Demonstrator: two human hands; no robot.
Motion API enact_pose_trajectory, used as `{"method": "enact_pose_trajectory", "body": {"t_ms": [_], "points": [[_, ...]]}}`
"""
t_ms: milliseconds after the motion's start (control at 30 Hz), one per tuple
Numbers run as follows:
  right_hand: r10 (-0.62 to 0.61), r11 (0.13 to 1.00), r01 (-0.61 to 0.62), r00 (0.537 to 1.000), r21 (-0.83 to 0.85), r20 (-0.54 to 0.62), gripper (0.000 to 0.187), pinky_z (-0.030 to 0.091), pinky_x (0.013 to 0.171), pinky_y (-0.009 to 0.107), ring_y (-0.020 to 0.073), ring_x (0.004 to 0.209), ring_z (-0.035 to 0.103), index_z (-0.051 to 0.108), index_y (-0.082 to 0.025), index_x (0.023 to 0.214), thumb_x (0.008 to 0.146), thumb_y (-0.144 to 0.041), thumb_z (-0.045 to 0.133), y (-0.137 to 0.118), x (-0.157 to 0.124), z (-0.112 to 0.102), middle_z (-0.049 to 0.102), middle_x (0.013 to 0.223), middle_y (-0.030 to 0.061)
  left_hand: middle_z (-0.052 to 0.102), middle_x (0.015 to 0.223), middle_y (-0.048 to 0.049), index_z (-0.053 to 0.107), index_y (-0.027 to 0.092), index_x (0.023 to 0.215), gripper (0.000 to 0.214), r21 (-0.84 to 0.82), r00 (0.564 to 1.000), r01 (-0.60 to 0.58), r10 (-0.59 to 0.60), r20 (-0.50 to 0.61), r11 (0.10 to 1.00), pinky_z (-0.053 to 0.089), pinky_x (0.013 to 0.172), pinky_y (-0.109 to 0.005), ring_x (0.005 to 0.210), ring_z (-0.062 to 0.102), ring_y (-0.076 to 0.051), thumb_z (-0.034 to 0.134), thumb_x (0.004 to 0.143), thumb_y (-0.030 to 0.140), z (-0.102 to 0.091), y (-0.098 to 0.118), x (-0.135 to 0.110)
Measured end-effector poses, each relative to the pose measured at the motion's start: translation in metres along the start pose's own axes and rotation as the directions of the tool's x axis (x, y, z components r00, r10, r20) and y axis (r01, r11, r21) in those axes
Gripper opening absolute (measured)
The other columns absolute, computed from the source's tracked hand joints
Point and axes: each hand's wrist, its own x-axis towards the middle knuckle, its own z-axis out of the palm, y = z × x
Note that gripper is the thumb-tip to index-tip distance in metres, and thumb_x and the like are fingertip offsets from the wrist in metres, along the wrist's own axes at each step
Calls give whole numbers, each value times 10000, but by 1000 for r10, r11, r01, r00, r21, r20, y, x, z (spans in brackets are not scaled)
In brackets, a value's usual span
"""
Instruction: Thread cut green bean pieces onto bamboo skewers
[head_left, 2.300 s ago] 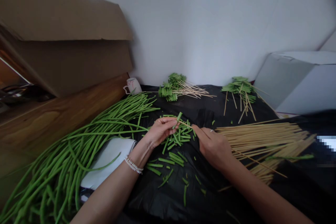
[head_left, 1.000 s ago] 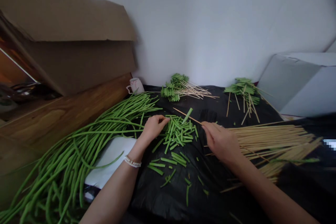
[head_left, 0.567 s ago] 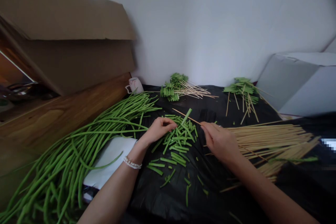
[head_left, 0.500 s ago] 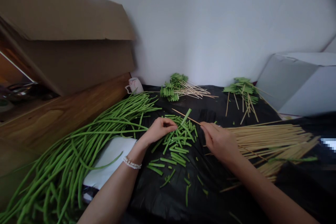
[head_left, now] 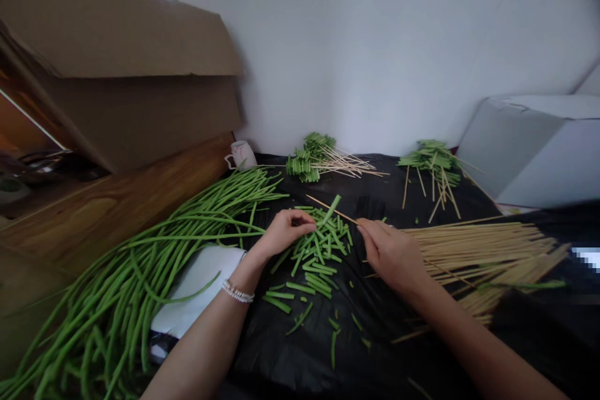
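While right hand [head_left: 392, 254] grasps skewer [head_left: 347, 217], its long axis slants; tip pointing far-left; left hand [head_left: 287, 231]: grip unclear

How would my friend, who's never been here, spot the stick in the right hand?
Find the black sheet, then the wide skewer pile on its right. At the pile's left end is the right hand. The thin wooden stick poking left from it is the one: gripped, not lying down, with a single green bean piece across it.

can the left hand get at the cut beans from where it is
Likely yes: the left hand is at the edge of the cut beans, and the skewer in the right hand leaves their near side free.
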Motion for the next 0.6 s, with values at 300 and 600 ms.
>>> {"method": "enact_pose_trajectory", "body": {"t_ms": [300,600], "points": [[-21,1000,21,997,-3,72,257,445,705,249,147,781,651,654,-162,1048,945,-190,420,-2,-2,2,707,898,55,673,784,-41,727,116,960,332,-766,949,138,-306,-80,628,466,613,-164,679,596,-77,804,672,260,-7,-2,6],[-9,1000,13,990,-28,142,275,436,679,246,147,776,639,653,-168,1070,923,-164,420,-2,-3,2,695,873,51,666,762,-36,714,107,962,270,-840,957,130,-287,-32,526,503,603,-157,660,603,-70,778,708,172,-5,4,4]]}}
